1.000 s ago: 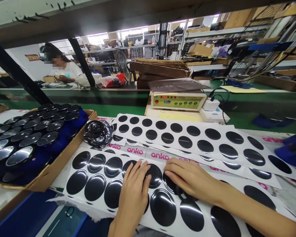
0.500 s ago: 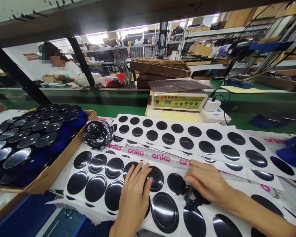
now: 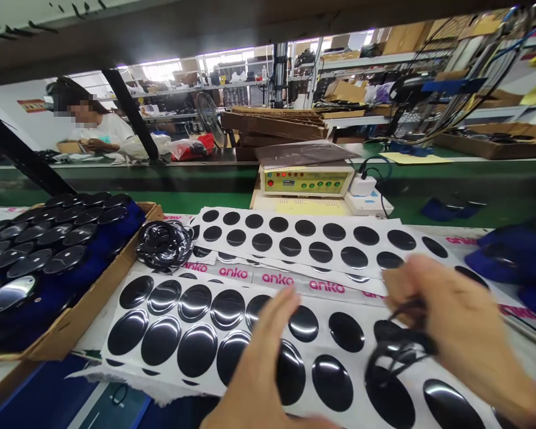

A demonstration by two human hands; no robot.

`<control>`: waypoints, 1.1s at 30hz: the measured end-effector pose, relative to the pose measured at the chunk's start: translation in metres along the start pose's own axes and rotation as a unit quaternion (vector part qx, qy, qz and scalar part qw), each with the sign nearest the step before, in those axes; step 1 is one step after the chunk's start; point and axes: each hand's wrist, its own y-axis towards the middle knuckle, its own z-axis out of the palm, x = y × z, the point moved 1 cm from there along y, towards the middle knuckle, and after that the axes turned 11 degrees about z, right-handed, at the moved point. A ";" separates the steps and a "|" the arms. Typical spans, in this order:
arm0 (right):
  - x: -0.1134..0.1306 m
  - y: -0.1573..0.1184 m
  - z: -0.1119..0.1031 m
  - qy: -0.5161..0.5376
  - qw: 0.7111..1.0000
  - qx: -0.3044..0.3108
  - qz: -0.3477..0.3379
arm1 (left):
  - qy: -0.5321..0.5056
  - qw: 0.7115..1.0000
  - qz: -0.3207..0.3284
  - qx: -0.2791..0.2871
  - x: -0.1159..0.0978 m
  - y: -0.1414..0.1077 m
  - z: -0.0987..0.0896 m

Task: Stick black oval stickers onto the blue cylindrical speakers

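**A:** What is the right hand [image 3: 455, 322] doing up off the sheet?

**B:** It's raised and blurred with motion. Its grip looks closed on a bunch of thin black loops [image 3: 397, 351], which dangle below the fingers over a white backing sheet of glossy black oval stickers [image 3: 232, 292].

**A:** And the left hand [image 3: 259, 369]?

**B:** It's blurred too, over the lower middle of that sheet, with its grip open and the fingers spread. Nothing shows in it, and I can't tell whether it touches the sheet.

**A:** Are there more of those loops?

**B:** Yes, a tangled pile of shiny black loops [image 3: 164, 244] lies on the sheet edges, just beside the tray.

**A:** What's in the tray?

**B:** It's a shallow brown cardboard tray [image 3: 78, 316] lined with dark blue fabric, packed with rows of domed glossy black discs [image 3: 62, 259].

**A:** Anything else near the hands?

**B:** Beyond them, a second white sheet of smaller black ovals [image 3: 306, 241] overlaps a white strip printed with pink "anko" lettering [image 3: 232, 273].
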 end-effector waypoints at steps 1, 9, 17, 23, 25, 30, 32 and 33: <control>0.008 -0.004 0.018 0.019 0.998 0.062 0.009 | -0.053 0.998 -0.031 -0.008 -0.009 0.001 0.005; 0.000 -0.013 0.092 -0.111 0.907 0.298 -0.275 | -0.237 0.893 -0.216 -0.317 0.010 0.001 -0.063; -0.039 -0.036 0.136 -0.312 0.735 0.358 -0.484 | -0.415 0.783 -0.256 -0.387 0.061 0.016 -0.071; -0.020 -0.025 0.087 -0.238 0.757 0.434 -0.426 | -0.422 0.768 -0.274 -0.396 0.059 0.017 -0.075; -0.011 -0.013 0.061 -0.190 0.826 0.421 -0.323 | -0.427 0.764 -0.281 -0.395 0.058 0.017 -0.074; 0.003 0.014 0.067 -0.223 0.863 0.414 -0.186 | -0.440 0.757 -0.299 -0.379 0.054 0.018 -0.072; -0.001 0.017 0.098 -0.259 0.841 0.424 -0.217 | -0.446 0.759 -0.298 -0.369 0.052 0.017 -0.072; -0.004 0.018 0.114 -0.282 0.830 0.417 -0.241 | -0.449 0.759 -0.296 -0.368 0.053 0.017 -0.072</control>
